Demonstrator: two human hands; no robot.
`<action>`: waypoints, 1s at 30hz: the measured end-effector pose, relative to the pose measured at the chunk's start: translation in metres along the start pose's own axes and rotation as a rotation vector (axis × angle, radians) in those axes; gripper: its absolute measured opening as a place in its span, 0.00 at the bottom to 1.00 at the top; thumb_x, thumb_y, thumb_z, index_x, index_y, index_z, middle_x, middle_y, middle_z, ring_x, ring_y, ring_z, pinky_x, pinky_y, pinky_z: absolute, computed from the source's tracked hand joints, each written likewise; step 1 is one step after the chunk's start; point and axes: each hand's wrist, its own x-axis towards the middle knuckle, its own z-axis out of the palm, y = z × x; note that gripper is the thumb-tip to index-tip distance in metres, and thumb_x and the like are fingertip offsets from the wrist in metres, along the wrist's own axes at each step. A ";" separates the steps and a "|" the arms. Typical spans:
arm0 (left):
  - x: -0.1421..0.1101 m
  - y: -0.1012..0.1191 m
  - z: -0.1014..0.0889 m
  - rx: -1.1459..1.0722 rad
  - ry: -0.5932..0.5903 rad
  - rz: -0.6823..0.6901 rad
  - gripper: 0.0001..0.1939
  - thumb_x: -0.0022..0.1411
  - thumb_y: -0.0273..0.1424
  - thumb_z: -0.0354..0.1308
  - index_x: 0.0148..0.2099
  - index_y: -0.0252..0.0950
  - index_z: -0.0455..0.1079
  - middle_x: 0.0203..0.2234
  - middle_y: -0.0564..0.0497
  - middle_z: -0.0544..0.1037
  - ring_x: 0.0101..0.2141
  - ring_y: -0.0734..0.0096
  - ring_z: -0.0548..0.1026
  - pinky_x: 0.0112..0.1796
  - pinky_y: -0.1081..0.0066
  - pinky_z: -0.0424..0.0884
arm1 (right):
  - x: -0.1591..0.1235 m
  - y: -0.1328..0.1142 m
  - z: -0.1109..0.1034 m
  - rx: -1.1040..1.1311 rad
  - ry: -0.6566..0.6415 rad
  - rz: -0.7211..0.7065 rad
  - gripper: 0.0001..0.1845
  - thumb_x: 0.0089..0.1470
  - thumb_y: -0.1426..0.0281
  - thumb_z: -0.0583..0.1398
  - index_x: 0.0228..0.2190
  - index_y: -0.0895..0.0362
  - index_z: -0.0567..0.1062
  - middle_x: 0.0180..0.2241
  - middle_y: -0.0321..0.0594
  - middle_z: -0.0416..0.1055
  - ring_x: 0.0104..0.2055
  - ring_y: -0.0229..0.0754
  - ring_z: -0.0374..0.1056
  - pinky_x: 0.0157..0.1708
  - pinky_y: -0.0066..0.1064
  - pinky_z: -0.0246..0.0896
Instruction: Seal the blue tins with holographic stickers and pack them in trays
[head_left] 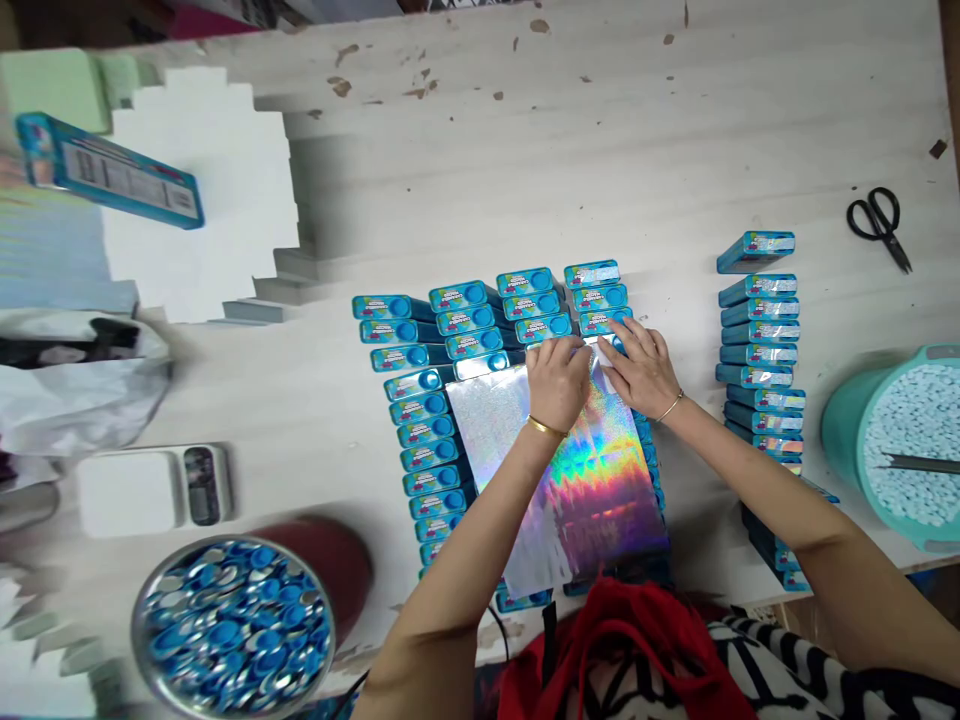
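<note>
A shiny holographic sheet [600,490] lies over rows of upright blue boxes [461,318] with round discs on their tops. My left hand [557,382] rests on the sheet's far part, its fingers curled and pinched; whatever is between them is hidden. Just to its right, my right hand [643,368] has its fingers spread over the sheet's far right corner and the box tops there. A small whitish patch [602,368] shows between the two hands; I cannot tell whether it is bare backing or a loose piece.
More blue boxes [759,330] form a column at right, near black scissors [874,222] and a teal bucket [847,430] of white pellets. At left are a pot [352,570] of blue discs, a scale [127,490], stacked white card [225,150] and a tilted blue box [120,175] beside a blurred hand.
</note>
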 end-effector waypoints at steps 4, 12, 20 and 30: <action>0.001 0.001 0.002 -0.012 0.004 0.005 0.08 0.69 0.31 0.54 0.40 0.41 0.75 0.43 0.43 0.80 0.42 0.57 0.71 0.41 0.58 0.57 | 0.000 0.000 0.000 0.022 -0.018 0.007 0.26 0.70 0.61 0.48 0.63 0.53 0.68 0.69 0.52 0.58 0.72 0.56 0.48 0.64 0.53 0.46; -0.018 0.034 -0.041 -0.284 0.082 -0.042 0.05 0.67 0.32 0.56 0.36 0.39 0.71 0.37 0.46 0.80 0.39 0.61 0.74 0.43 0.60 0.62 | 0.001 0.003 0.000 0.067 -0.009 0.010 0.25 0.70 0.61 0.47 0.61 0.54 0.70 0.69 0.51 0.59 0.72 0.55 0.47 0.65 0.54 0.43; 0.002 0.054 -0.049 -1.069 0.511 -0.601 0.14 0.56 0.40 0.69 0.34 0.38 0.70 0.26 0.55 0.75 0.30 0.74 0.74 0.37 0.71 0.70 | -0.008 -0.022 -0.023 0.526 0.290 0.136 0.35 0.67 0.44 0.42 0.55 0.53 0.73 0.54 0.49 0.72 0.59 0.53 0.64 0.61 0.50 0.56; 0.036 0.043 0.000 -1.095 0.490 -0.651 0.11 0.52 0.35 0.69 0.31 0.37 0.70 0.25 0.56 0.75 0.29 0.75 0.74 0.35 0.73 0.71 | 0.021 -0.007 -0.043 0.783 0.323 0.429 0.22 0.67 0.54 0.53 0.25 0.52 0.69 0.27 0.36 0.71 0.35 0.42 0.67 0.41 0.36 0.62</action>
